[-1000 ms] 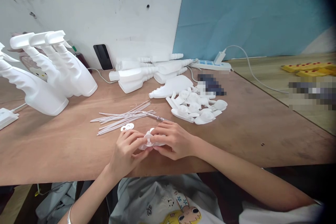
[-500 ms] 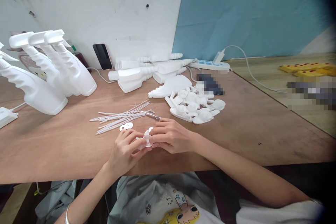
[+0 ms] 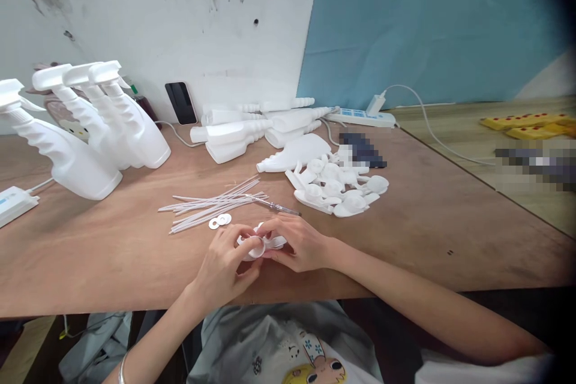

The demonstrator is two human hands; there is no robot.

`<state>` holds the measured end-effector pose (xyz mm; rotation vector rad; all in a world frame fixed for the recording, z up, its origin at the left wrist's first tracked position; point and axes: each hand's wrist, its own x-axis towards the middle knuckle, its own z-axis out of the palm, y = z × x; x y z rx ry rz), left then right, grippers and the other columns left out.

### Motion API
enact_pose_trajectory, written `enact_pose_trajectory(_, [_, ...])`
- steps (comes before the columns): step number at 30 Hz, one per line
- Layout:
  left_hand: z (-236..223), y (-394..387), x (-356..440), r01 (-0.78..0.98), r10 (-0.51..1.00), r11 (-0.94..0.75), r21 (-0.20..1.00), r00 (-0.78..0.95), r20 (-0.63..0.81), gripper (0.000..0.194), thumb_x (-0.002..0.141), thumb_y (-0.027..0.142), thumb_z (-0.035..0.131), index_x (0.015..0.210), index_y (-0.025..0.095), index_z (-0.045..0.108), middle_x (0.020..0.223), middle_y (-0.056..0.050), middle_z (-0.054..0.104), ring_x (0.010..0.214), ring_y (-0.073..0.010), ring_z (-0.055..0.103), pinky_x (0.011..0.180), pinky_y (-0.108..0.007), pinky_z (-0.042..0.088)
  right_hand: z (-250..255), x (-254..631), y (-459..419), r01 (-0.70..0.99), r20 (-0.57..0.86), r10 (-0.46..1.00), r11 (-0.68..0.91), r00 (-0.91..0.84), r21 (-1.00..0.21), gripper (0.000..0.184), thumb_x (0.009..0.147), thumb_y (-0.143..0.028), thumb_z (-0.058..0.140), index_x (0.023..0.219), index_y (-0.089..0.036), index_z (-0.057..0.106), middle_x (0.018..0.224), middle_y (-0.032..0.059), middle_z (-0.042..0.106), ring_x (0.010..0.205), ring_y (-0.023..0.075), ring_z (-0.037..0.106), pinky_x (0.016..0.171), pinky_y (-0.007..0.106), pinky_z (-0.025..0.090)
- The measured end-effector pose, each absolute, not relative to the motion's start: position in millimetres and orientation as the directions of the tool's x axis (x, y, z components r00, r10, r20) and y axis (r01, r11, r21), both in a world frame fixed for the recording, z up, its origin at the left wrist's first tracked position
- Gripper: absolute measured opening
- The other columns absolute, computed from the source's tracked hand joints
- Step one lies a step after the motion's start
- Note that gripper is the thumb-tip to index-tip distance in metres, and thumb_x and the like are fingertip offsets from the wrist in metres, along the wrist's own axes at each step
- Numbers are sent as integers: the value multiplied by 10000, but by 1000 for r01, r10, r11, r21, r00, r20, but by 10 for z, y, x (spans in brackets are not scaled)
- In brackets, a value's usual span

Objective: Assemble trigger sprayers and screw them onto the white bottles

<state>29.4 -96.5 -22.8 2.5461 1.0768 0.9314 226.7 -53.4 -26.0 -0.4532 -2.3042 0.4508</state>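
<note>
My left hand [image 3: 227, 261] is closed round a white plastic sprayer head [image 3: 256, 250], its round collar facing me, just above the front of the table. Meeting it from the other side, my right hand [image 3: 299, 243] pinches the same sprayer head, and a white piece of it shows between thumb and fingers. My fingers hide much of the part. Just beyond my right hand lies a thin screwdriver-like tool [image 3: 279, 208] with a clear handle. White washers [image 3: 220, 221] rest beyond my left fingers, near a bundle of thin white tubes [image 3: 202, 210].
White sprayer heads [image 3: 337, 186] are piled right of centre. Behind them lie several white bottles [image 3: 243, 135]. Bottles with sprayers fitted [image 3: 85, 156] stand at the left. A phone [image 3: 181, 103] leans on the wall; a power strip [image 3: 360, 117] sits at the back.
My right hand has shifted slightly down and right, uncovering the tool's handle. The sprayer head has turned between my fingers. The view has tilted up a little.
</note>
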Motion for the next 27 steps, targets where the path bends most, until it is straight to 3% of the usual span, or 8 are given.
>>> enact_pose_trajectory(9, [-264, -960, 304, 566, 658, -745, 353, 531, 534, 127, 761, 125, 531, 875, 180, 541, 952, -77, 547, 778, -185, 523, 677, -308, 452, -245, 2244, -551, 146, 582, 388, 897, -715, -418, 251, 826, -217, 546, 1055, -139, 481, 949, 101, 638, 877, 193, 598, 796, 317, 473])
enact_pose_trajectory(21, [-235, -959, 330, 581, 643, -755, 304, 568, 513, 73, 832, 128, 495, 802, 168, 548, 924, -70, 546, 666, -119, 540, 610, -229, 486, -230, 2276, -561, 217, 568, 393, 910, -723, -352, 190, 867, -201, 480, 1036, -122, 515, 938, 91, 655, 846, 185, 596, 776, 300, 469])
enact_pose_trajectory(24, [-284, -954, 312, 573, 663, -741, 351, 536, 523, 87, 862, 147, 483, 879, 185, 559, 982, -74, 535, 740, -124, 572, 645, -227, 504, -219, 2276, -560, 227, 567, 404, 906, -718, -358, 190, 879, -203, 464, 1048, -131, 510, 955, 88, 656, 865, 180, 599, 781, 299, 464])
enact_pose_trajectory(27, [-297, -961, 321, 582, 668, -726, 366, 471, 576, 152, 861, 111, 469, 928, 199, 574, 1141, -105, 506, 965, -185, 570, 768, -298, 517, -222, 2272, -554, 260, 567, 441, 890, -696, -373, 208, 886, -213, 465, 1081, -148, 495, 1003, 88, 650, 913, 181, 600, 804, 310, 460])
